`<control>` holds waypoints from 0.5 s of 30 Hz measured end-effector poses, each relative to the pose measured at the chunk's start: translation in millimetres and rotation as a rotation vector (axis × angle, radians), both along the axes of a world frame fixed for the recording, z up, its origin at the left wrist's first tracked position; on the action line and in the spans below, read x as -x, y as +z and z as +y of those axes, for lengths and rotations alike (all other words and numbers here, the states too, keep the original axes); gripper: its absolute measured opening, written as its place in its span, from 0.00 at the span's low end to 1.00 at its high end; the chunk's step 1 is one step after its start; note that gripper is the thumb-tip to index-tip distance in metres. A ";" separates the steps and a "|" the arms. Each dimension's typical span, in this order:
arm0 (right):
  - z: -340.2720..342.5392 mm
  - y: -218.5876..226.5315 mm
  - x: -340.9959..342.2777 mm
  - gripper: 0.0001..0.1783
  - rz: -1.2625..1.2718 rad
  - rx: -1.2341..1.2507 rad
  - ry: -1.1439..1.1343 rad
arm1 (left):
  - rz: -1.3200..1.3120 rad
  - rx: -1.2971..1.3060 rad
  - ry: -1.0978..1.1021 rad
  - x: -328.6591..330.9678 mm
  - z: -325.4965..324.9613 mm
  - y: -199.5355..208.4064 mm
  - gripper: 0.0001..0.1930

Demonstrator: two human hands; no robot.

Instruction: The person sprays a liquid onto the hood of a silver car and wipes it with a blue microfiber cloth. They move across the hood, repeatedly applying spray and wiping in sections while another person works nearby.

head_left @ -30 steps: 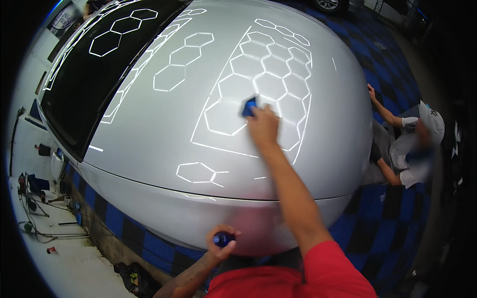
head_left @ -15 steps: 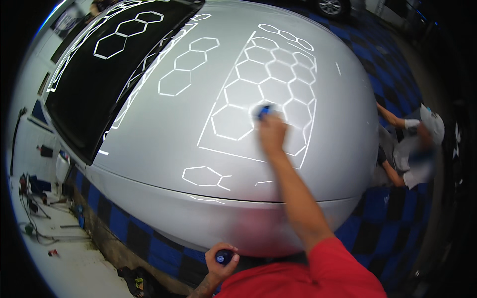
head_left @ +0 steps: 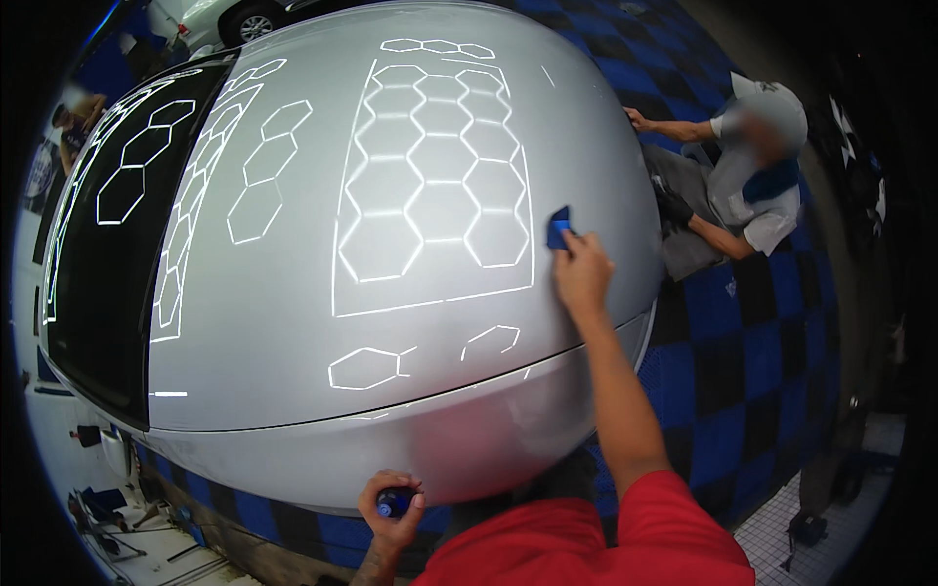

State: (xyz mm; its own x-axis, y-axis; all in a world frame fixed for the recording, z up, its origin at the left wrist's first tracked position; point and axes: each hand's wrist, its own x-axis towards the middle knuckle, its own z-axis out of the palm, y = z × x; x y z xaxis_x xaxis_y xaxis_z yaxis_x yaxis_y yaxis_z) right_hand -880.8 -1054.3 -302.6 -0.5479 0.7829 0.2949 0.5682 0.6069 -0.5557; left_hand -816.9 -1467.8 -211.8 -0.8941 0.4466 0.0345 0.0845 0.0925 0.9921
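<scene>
Pinching a blue block in the right hand, over the silver car just right of the hexagon reflections, kinda hard to tell if touching. Also gripping a dark blue bottle in the left hand, low near the car's side. Spotting a person at right, too.

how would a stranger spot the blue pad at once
Find the big silver car and its framed patch of hexagon reflections. Right of that patch, the right hand holds the blue pad: angular, unlike the rounded bottle in the left hand.
</scene>
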 end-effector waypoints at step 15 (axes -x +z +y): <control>199.6 -142.9 -179.0 0.11 0.913 1.378 -0.596 | -0.548 -0.405 -0.128 -59.7 116.6 -3.2 0.20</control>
State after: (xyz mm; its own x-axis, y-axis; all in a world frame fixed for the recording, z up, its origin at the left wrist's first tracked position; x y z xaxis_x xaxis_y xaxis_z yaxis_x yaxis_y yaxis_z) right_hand -701.7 -854.6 -445.5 -0.1719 0.7183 -0.6741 -0.2409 -0.6942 -0.6783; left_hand -757.2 -1351.2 -215.0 -0.7712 0.5971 -0.2208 -0.4532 -0.2714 0.8491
